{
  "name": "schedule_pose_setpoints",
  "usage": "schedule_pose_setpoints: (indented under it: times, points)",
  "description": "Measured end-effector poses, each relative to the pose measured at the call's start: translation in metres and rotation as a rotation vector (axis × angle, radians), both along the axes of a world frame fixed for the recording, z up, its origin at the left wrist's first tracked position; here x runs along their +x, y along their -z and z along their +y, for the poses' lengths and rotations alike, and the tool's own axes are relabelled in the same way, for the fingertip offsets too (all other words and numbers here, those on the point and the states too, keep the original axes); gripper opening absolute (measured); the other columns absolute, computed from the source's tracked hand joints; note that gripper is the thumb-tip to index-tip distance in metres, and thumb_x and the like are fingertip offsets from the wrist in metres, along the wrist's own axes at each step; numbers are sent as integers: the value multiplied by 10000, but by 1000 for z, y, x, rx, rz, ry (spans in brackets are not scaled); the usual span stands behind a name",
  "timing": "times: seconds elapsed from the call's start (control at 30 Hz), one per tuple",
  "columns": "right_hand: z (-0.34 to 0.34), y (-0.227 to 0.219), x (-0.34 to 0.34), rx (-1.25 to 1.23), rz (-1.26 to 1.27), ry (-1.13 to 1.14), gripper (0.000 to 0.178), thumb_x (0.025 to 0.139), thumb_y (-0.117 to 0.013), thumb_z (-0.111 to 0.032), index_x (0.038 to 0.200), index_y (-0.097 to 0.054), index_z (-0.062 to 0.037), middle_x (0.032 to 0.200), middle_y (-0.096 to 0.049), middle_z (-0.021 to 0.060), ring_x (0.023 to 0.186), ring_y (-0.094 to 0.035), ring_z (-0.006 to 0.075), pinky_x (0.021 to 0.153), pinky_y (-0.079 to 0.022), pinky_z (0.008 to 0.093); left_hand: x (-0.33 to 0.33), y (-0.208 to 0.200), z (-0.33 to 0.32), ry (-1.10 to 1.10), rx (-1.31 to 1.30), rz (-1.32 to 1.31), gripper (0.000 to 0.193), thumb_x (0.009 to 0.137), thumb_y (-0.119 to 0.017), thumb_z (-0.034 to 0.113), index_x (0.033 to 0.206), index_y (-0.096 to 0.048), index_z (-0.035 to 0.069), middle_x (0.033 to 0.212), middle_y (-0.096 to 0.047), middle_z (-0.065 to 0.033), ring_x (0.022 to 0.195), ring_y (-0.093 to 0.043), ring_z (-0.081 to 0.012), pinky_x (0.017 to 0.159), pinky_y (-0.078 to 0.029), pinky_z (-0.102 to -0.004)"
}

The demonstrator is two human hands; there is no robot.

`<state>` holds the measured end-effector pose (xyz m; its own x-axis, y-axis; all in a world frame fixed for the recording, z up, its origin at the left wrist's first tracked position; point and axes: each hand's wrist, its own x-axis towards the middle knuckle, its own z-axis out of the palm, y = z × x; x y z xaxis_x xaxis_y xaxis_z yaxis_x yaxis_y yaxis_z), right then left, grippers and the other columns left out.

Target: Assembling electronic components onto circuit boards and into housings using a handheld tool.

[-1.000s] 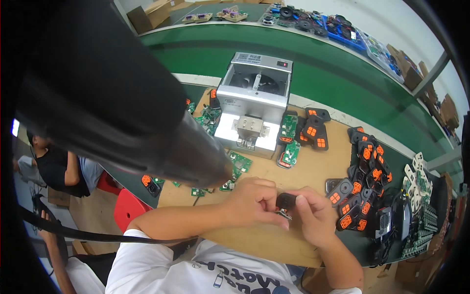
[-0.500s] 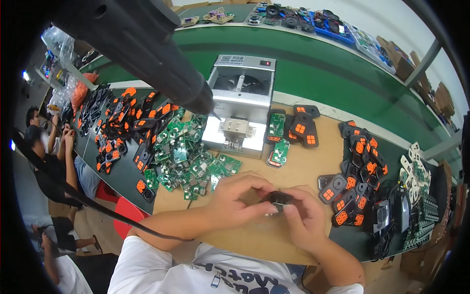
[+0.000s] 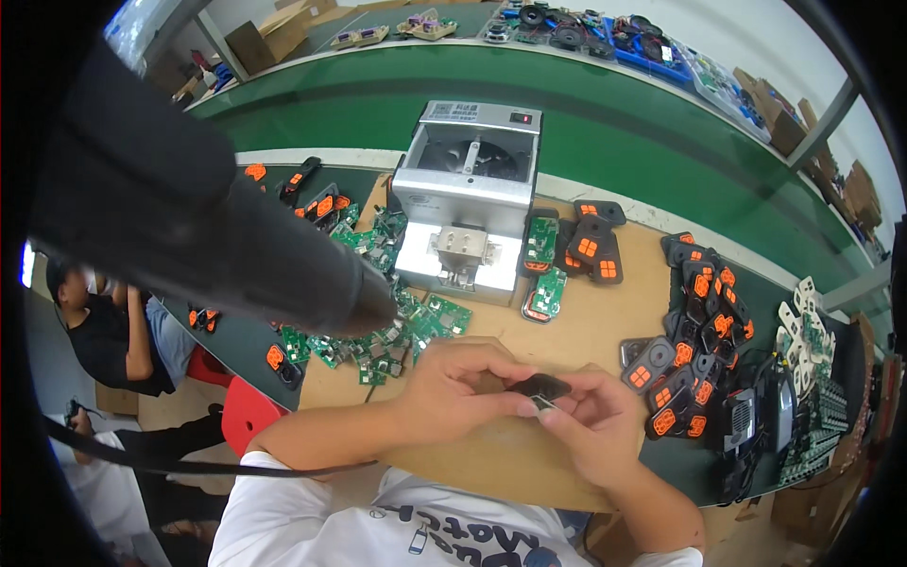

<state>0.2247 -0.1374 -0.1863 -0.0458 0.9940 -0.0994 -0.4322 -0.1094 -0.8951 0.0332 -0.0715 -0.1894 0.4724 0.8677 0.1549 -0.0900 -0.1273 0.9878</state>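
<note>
A small black casing (image 3: 540,386) is pinched between my two hands above the brown board, its dark upper face turned up. My left hand (image 3: 472,386) grips its left end, fingers curled and thumb along the near edge. On the other end, the thumb and fingers of my right hand (image 3: 597,420) are closed. Part of the casing is hidden by the fingers. Beyond my hands stand a green circuit board (image 3: 548,293) in a casing and a silver screw feeder (image 3: 468,189). A pile of green circuit boards (image 3: 387,354) lies beside my left forearm.
A large black tool like an electric screwdriver (image 3: 236,236) hangs across the upper left, near the lens. Black casings with orange buttons (image 3: 694,350) are heaped at the right, by a grey device (image 3: 740,416). Co-workers (image 3: 113,326) sit at the left, near a red stool (image 3: 248,416).
The hanging black tool has swung left and downward in view, now covering much of the left-hand pile. Between my hands, the black casing has turned slightly, showing more of its dark face.
</note>
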Motion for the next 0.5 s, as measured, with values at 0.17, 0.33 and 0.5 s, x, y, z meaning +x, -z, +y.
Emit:
schedule_pose_setpoints:
  times: [0.17, 0.33, 0.5]
  points:
    - [-4, 1, 6, 446, -552, 110, 295, 738, -799, 7, 1008, -684, 41, 950, -650, 96, 715, -617, 95, 576, -488, 238, -6, -5, 2, 64, 192, -13, 250, 655, -873, 73, 856, -731, 31, 757, -677, -70, 707, -648, -166, 622, -481, -260]
    - [-5, -3, 10, 462, -633, 40, 298, 761, -793, -30, 1029, -680, 36, 995, -628, 99, 772, -627, 125, 643, -503, 246, -8, -14, -5, 1, 333, 63, 275, 656, -879, 88, 856, -695, 51, 815, -680, -81, 723, -640, -165, 604, -474, -283]
    - [12, 10, 10, 162, 149, -18, 303, 903, -615, -27, 1176, -485, 1, 1215, -553, 150, 1018, -600, 182, 894, -487, 301, -42, -60, 33, -388, 876, -407, 424, 842, -713, 294, 1141, -522, 61, 981, -581, -86, 947, -575, -236, 793, -468, -394]
